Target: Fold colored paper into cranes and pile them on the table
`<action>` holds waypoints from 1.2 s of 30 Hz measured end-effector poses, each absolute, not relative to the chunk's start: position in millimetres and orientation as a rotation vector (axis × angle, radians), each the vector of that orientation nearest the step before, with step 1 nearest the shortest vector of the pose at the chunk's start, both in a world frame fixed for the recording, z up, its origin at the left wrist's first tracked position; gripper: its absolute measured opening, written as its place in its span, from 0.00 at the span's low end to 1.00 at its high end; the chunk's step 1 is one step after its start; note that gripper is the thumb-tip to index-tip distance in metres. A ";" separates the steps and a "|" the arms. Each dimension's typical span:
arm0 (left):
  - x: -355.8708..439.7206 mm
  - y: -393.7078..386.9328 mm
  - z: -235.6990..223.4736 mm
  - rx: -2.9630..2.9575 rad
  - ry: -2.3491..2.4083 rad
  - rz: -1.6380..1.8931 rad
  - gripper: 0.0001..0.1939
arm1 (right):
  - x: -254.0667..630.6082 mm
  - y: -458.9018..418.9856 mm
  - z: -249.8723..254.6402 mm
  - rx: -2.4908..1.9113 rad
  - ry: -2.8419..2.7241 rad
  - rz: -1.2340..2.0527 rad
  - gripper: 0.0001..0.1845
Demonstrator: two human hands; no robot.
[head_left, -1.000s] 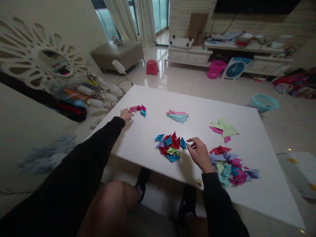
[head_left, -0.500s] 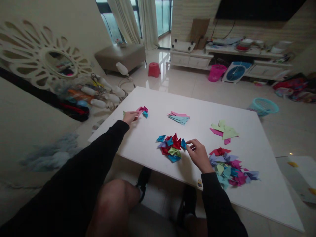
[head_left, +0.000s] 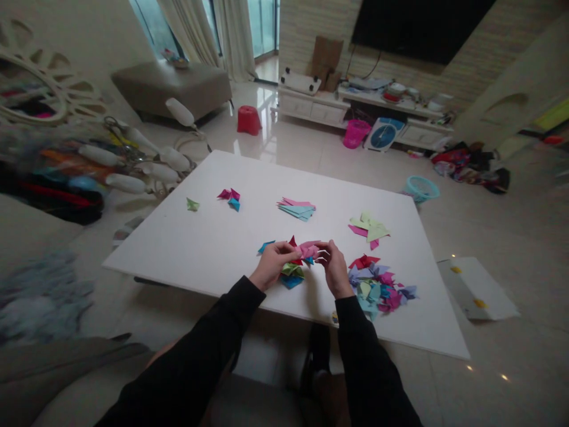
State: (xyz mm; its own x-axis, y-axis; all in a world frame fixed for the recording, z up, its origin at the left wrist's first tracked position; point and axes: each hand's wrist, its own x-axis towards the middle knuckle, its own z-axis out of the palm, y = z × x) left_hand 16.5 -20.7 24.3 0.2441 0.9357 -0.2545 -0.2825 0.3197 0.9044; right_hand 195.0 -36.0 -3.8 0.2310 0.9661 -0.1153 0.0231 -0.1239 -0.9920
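Note:
A pink folded paper piece is held up above the near middle of the white table. My left hand pinches its left end, fingers closed. At its right end my right hand has curled fingers and thumb closed on the paper. Beneath and behind both hands lies a small pile of folded paper pieces, partly hidden: a green one, a dark blue one, a blue one and some red. To the right of my right hand spreads a larger heap of colourful folded papers.
On the white table are flat pink and teal paper strips, light green and pink folded papers, a magenta and blue cluster and a lone green piece. A white lamp stands past the left edge.
My left hand has brought the pink paper from the table's left side to the middle. My right hand has left the blue piece and met the pink one. The view has shifted right.

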 end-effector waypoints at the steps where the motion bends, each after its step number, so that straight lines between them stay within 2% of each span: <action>1: 15.8 -17.7 20.0 0.853 0.952 0.971 0.17 | 195.1 -35.8 -4.7 -1.413 -1.014 1.114 0.31; 5: 9.8 -5.5 14.2 0.880 0.972 0.954 0.20 | 197.4 -34.5 -6.0 -1.369 -0.975 1.112 0.20; 11: 10.1 -3.9 15.9 0.876 0.958 0.939 0.22 | 196.6 -36.3 -5.0 -1.242 -0.905 1.198 0.15; 19: 19.2 -11.5 17.3 0.914 0.914 0.909 0.22 | 191.8 -45.1 0.8 -1.136 -0.840 1.226 0.13; 26: 22.7 -12.9 22.1 0.921 0.858 0.890 0.20 | 190.9 -46.2 12.5 -1.055 -0.706 1.294 0.19; 36: 18.6 -3.6 18.8 1.029 0.687 0.805 0.19 | 195.6 -48.8 17.9 -0.990 -0.752 1.453 0.21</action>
State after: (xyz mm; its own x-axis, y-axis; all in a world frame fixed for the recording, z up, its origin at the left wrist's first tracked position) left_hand 18.6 -3.6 18.8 0.5347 0.8365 -0.1197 -0.2489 0.2913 0.9237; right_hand 195.6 -48.8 17.9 0.0224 0.9877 -0.1546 -0.4441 -0.1287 -0.8867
